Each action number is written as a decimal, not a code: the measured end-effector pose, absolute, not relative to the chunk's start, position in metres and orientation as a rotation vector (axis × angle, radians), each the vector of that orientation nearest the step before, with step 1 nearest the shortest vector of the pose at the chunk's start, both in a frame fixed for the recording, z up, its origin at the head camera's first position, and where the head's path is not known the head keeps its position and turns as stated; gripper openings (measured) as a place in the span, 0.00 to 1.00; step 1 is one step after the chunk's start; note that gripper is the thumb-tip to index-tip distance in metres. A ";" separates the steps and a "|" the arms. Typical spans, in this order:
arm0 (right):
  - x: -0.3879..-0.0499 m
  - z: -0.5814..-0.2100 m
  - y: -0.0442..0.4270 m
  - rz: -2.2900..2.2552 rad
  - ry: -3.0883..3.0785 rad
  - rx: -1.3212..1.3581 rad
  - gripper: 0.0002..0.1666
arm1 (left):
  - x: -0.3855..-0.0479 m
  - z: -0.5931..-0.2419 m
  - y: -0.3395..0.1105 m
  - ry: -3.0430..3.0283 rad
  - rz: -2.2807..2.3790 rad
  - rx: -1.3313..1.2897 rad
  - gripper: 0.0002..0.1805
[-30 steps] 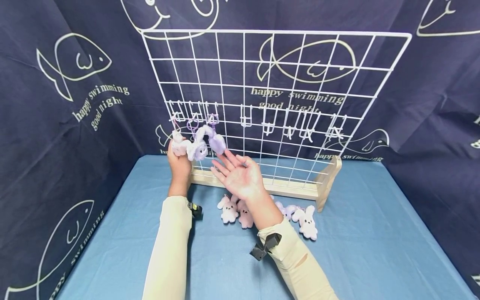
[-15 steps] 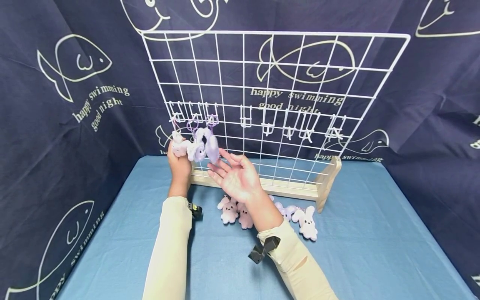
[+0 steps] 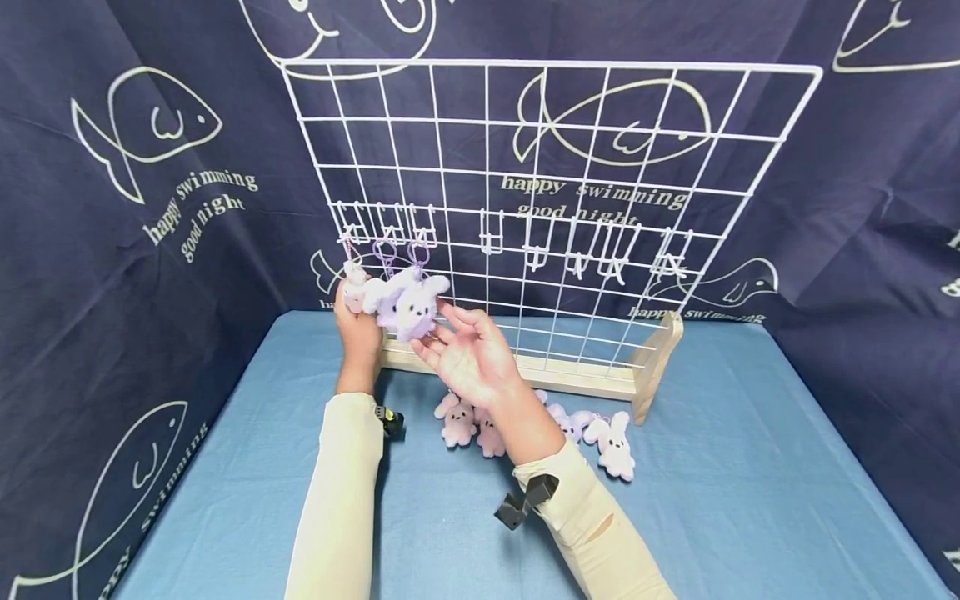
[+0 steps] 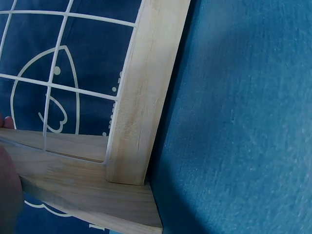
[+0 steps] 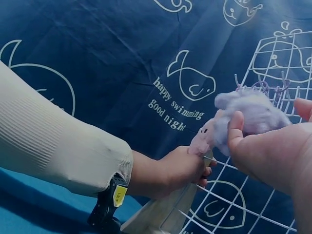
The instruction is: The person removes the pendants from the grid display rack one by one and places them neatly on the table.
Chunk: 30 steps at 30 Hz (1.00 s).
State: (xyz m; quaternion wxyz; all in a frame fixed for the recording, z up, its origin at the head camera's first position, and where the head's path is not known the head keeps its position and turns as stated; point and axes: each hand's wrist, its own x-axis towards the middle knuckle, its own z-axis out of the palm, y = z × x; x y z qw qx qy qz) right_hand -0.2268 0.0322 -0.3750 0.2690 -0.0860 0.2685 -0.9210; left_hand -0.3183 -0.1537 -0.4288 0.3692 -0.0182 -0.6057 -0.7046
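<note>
Three plush bunny keychains hang from hooks at the left of the white wire grid rack: a pink bunny, a lilac bunny and a paler lilac bunny in front. My left hand grips the rack's left side below the pink bunny; in the right wrist view its fingers curl round the edge. Palm up, my right hand touches the paler bunny with loosely bent fingers. That bunny faces me. In the right wrist view, the right hand partly covers the lilac plush.
Several more bunny keychains lie on the blue tablecloth before the rack, among them a white bunny and a pink bunny. My right forearm partly covers them. More hooks hang along the grid to the right. A wooden foot supports the rack.
The paler lilac bunny has turned from side-on to face forward, now overlapping the middle bunny. My right hand has shifted slightly left. My left hand has stayed put.
</note>
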 end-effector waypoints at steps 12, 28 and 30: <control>-0.219 -0.372 0.035 -2.463 0.850 -0.348 0.17 | -0.336 -0.443 -0.162 -1.580 -1.760 -0.033 0.08; -0.207 -0.363 0.041 -2.438 0.906 -0.448 0.24 | -0.342 -0.443 -0.163 -1.457 -1.915 -0.076 0.19; -0.206 -0.361 0.042 -2.435 0.914 -0.464 0.25 | -0.342 -0.441 -0.163 -1.461 -1.930 -0.073 0.19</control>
